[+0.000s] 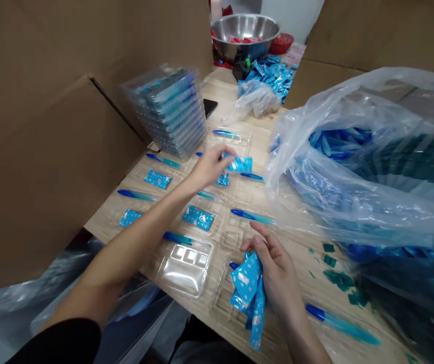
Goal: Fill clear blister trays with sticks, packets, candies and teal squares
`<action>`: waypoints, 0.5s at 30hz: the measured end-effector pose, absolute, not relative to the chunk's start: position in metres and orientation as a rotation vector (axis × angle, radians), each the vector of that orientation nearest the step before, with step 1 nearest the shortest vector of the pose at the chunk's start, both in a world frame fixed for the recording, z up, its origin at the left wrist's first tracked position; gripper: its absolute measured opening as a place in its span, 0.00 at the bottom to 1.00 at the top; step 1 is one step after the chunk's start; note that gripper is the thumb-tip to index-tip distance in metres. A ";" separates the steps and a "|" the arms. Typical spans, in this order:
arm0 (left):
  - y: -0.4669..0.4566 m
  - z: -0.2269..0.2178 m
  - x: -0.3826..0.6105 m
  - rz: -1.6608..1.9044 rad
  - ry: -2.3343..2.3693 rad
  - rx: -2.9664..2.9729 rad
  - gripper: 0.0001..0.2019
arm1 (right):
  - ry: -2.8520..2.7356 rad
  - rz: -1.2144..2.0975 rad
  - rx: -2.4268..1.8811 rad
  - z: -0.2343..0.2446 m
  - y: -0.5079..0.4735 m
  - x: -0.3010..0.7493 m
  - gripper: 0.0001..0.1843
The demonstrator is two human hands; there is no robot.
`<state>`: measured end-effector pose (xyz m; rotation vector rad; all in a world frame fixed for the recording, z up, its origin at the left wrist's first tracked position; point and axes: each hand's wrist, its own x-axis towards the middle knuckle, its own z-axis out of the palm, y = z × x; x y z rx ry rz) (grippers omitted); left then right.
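My left hand [209, 166] reaches out over the middle of the table and pinches a blue sachet [240, 163] above a clear blister tray [235, 137]. My right hand [273, 265] stays near the front edge, closed on a bunch of blue sachets [249, 288]. Several clear blister trays [186, 263] lie flat on the wooden table [300, 283]; some hold a blue pen [252, 216] and a blue sachet [198, 217]. The nearest tray has bare compartments.
A stack of filled trays [171, 108] stands at the back left. A big clear plastic bag [372, 167] of blue items fills the right. A steel bowl [245, 33] and a heap of sachets [273, 73] sit at the back. Cardboard walls [50, 126] close in both sides.
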<state>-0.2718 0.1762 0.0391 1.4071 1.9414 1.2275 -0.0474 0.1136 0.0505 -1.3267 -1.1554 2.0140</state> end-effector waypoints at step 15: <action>0.132 0.048 -0.226 1.109 1.669 1.231 0.10 | -0.893 1.795 -1.386 0.040 0.116 -0.039 0.26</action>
